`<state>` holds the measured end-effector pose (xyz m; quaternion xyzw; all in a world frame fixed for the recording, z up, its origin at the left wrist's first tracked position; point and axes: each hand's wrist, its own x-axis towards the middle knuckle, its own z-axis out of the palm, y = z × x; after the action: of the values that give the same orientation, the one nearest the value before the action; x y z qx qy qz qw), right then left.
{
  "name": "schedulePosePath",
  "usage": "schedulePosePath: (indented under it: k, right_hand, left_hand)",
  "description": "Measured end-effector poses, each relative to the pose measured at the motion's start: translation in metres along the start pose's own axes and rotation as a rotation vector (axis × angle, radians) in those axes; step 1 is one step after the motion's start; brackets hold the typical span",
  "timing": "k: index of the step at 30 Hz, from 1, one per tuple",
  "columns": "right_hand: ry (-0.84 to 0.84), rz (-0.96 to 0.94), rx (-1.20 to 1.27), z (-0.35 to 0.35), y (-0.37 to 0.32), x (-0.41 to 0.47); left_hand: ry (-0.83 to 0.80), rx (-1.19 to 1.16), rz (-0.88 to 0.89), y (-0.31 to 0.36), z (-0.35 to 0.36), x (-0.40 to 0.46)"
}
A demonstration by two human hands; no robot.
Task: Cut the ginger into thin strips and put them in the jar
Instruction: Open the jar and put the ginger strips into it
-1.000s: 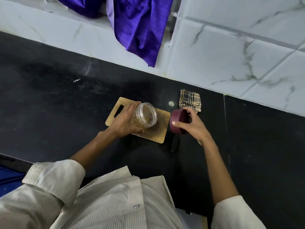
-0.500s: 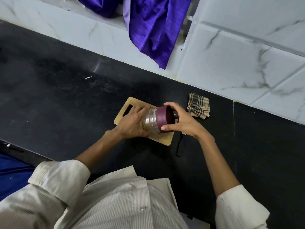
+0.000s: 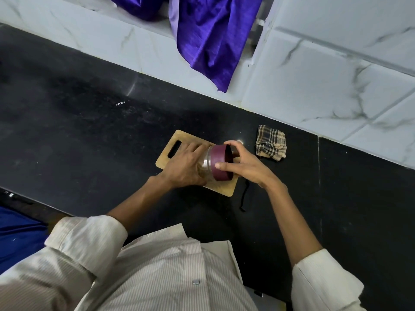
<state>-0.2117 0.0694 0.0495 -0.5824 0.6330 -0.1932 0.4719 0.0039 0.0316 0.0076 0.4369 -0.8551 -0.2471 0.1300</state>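
Maroon lid (image 3: 221, 163) now on jar (image 3: 205, 163)

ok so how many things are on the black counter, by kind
jars: 1, jar with maroon lid
boards: 1, wooden board
cloths: 1, checked cloth
knives: 1, black knife, only partly visible
total: 4
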Motion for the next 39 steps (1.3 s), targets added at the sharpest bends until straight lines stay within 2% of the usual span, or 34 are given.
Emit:
schedulePosePath:
  k: [4,8,10,15,20,25,30,32,35,39]
  right_hand:
    - [0.002,0.153,0.079,0.003,-0.004,-0.002]
    - [-0.055,-0.018,0.063,0.003,0.005,-0.009]
    - [-0.014,-0.086,0.055,0.004,0.007,-0.012]
    - [0.108,0.045,0.171,0.002,0.008,-0.018]
    - [0.009,-0.105,0.058,0.001,0.014,-0.022]
    - [0.094,0.111,0.178,0.004,0.007,-0.023]
    - [0.042,-0.09,0.052,0.006,0.011,-0.025]
    - [0.098,-0.035,0.046,0.006,0.012,-0.023]
    - [0.129,0.14,0.193,0.001,0.01,-0.023]
    - [0.062,-0.039,0.101,-0.002,0.013,-0.026]
  left_hand:
    - [0.006,-0.013,0.022,0.003,-0.002,-0.004]
    - [-0.006,-0.009,0.002,0.0,-0.003,-0.004]
    - [-0.005,0.005,0.004,-0.001,-0.003,-0.004]
    - [0.012,-0.005,0.019,0.002,-0.003,-0.004]
    - [0.032,0.001,0.041,0.002,-0.001,-0.001]
    - [0.033,0.004,0.074,0.007,-0.001,-0.004]
    - [0.03,0.008,0.051,0.008,-0.004,-0.003]
    - [0.025,0.024,0.058,0.009,-0.003,-0.001]
    - [0.038,0.036,0.057,0.012,-0.001,0.0]
    - [0.021,0.046,0.051,0.015,-0.006,0.005]
